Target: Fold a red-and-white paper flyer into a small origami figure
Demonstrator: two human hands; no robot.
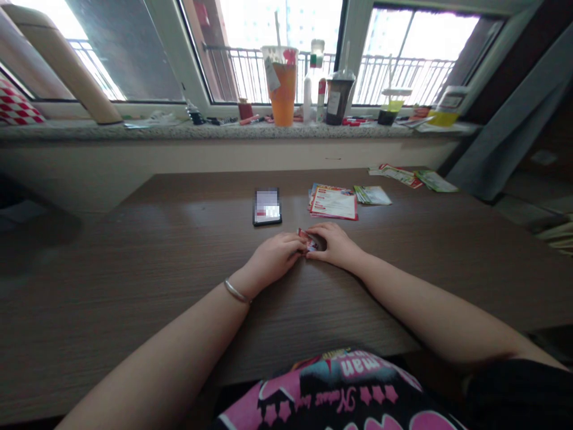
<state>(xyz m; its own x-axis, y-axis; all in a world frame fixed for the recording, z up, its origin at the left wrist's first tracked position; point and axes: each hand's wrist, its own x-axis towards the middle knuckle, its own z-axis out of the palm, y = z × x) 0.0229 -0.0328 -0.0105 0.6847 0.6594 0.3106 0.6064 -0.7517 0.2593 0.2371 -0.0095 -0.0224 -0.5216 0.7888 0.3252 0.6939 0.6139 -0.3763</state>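
Note:
Between my two hands, on the brown table, is a small piece of red and white printed paper [308, 241], bent or folded. My left hand [278, 254] has its fingers closed on the paper's left side; a silver bangle circles that wrist. On the right side, my right hand [336, 246] pinches the paper's edges between thumb and fingers. The paper's lower part is hidden by the fingers. Just beyond the hands lie a phone [267, 206] with its screen lit and a stack of red-bordered printed cards [333, 203].
More printed cards lie to the right, a green-white pile [372, 195] and a spread-out group [398, 174] near the back edge. The windowsill [224, 132] holds a tall orange drink [283, 89], a dark drink cup [339, 98], bottles and small items.

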